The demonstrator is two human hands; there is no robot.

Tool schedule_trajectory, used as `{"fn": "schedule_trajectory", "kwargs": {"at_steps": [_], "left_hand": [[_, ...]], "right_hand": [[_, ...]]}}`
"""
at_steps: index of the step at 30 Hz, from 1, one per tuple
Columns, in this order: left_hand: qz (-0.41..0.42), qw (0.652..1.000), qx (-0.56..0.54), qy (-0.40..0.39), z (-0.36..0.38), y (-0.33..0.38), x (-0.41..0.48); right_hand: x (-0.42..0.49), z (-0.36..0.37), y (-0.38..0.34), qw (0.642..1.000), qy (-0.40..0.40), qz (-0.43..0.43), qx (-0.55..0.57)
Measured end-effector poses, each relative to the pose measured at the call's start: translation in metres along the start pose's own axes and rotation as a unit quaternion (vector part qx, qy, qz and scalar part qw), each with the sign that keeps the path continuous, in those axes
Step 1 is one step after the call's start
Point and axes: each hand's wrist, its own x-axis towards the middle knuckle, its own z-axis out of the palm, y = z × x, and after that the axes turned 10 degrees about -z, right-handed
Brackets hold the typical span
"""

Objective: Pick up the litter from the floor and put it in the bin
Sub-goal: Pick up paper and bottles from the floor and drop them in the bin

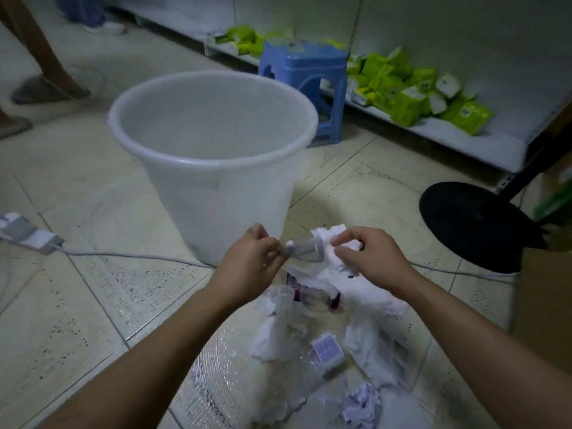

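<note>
Just short of the translucent white plastic bin point(216, 193) ahead, the left hand point(247, 261) pinches a small clear plastic cup point(306, 250) lying sideways; the right hand point(374, 258) grips crumpled white tissue point(328, 235).

This looks like a small shop: a low white shelf point(448, 140) runs along the wall, its front edge crowded with many identical green-and-white packets point(405, 109) – stock rather than household goods. A blue plastic stool point(303, 72) stands on the tiled floor point(77, 305) just before the shelf.
</note>
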Motion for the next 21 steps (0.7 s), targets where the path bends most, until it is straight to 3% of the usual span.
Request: {"fn": "schedule_trajectory", "kwargs": {"at_steps": [7, 11, 15, 18, 21], "left_hand": [[0.085, 0.996, -0.003, 0.042, -0.078, 0.052, 0.045], [0.088, 0.987, 0.106, 0.087, -0.125, 0.056, 0.068], [0.078, 0.971, 0.157, 0.163, -0.170, 0.026, 0.087], [0.038, 0.957, 0.232, 0.167, -0.190, -0.003, 0.095], [-0.081, 0.956, 0.244, 0.142, -0.201, -0.036, 0.097]], "right_hand": [[0.036, -0.045, -0.069, 0.992, 0.077, -0.090, 0.034], [0.068, -0.061, -0.115, 0.981, 0.139, -0.132, 0.017], [0.102, -0.057, -0.167, 0.968, 0.171, -0.168, 0.072], [0.127, -0.043, -0.196, 0.957, 0.201, -0.197, 0.070], [0.153, -0.016, -0.206, 0.973, 0.159, -0.161, 0.035]]}}
